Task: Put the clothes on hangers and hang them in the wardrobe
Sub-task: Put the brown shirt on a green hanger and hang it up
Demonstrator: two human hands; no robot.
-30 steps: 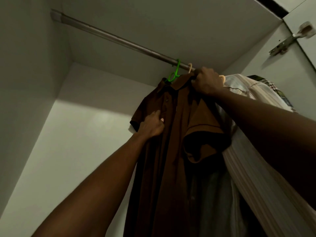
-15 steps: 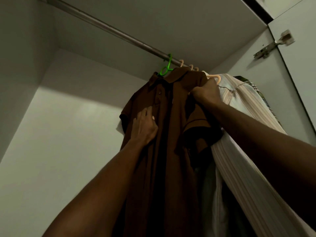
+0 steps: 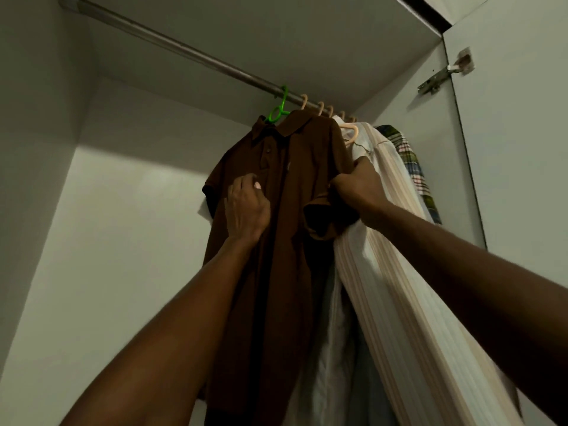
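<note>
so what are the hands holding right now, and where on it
Both hold the brown polo shirt: the right hand grips its sleeve at the shoulder seam, the left hand grips the chest fabric beside the placket.

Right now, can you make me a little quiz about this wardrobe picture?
1. What colour is the hanger under the brown shirt?
2. True or false: the brown shirt hangs on the rail.
3. Which of the hands grips the shirt's sleeve: A left, B right?

Key: 1 green; 2 true; 3 B.
</note>
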